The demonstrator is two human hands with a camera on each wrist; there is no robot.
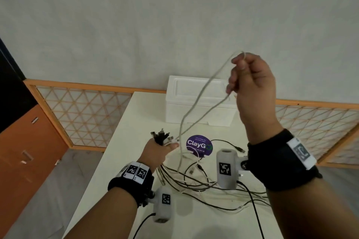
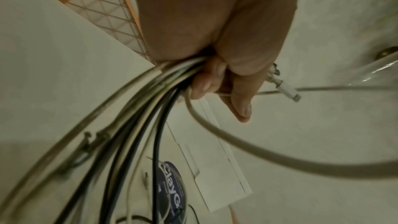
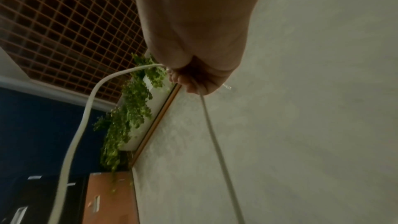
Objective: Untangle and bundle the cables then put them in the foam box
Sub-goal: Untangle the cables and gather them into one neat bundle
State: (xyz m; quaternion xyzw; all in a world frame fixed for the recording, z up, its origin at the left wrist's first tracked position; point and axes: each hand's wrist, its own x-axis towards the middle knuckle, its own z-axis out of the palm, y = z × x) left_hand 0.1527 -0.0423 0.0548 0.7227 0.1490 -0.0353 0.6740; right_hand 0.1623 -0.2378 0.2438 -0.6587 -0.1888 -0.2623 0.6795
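White tabletop [image 1: 120,161] at lower centre: left hand [image 1: 158,151] clamps gathered cable ends [image 1: 161,136], right hand [image 1: 250,81] pinches a raised grey cable [image 1: 196,106], untangling underway; next, gather it.

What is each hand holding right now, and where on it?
Left hand grips the cable bundle just below its connector ends. Right hand holds one grey cable raised, at its looped middle.
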